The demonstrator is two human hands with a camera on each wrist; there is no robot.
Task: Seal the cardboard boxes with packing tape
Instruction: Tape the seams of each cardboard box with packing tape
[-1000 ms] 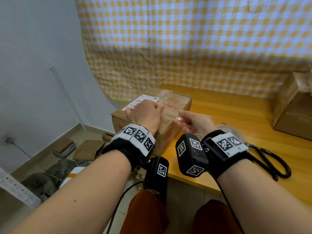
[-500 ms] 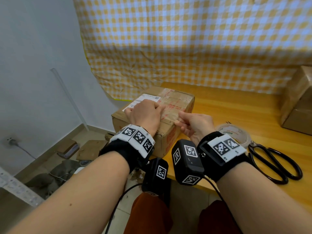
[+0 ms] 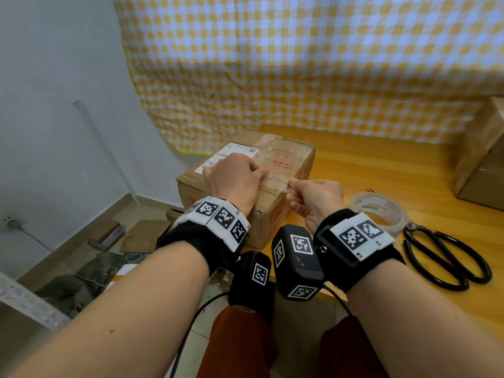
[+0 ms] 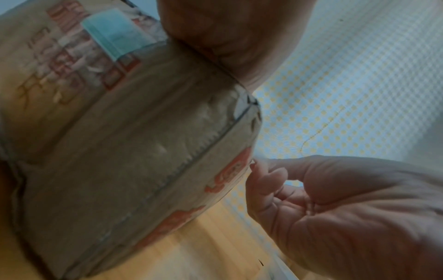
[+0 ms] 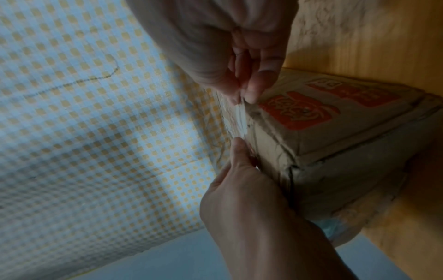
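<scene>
Nearest me, both forearms reach forward over my lap, wrists side by side and almost touching at the camera pods. My left hand (image 3: 236,181) lies palm down on the near part of the box (image 3: 286,155) top, fingers bent and pressing flat near the near right edge. My right hand (image 3: 317,196) sits just beside it, off the box's right edge, thumb and forefinger pinched on the end of a clear tape strip (image 5: 236,115); the other fingers are loosely curled. In the right wrist view the strip runs from that pinch along the top edge to my left fingertips (image 5: 239,147), which pin it at the corner.

The box stands at the left end of the tabletop (image 3: 381,170), its left side flush with or slightly over the table's edge; I cannot tell which. Below that edge is floor with cardboard scraps (image 3: 144,234). To the right of my right wrist lies the tape roll (image 3: 377,211), flat, and just beyond it black scissors (image 3: 447,257), closed, near the front edge. Bare wood stretches between box and roll and on behind them. Further right a second box (image 3: 482,156) sits at the frame edge. A checked cloth (image 3: 300,64) hangs behind, close to the box's far side.
</scene>
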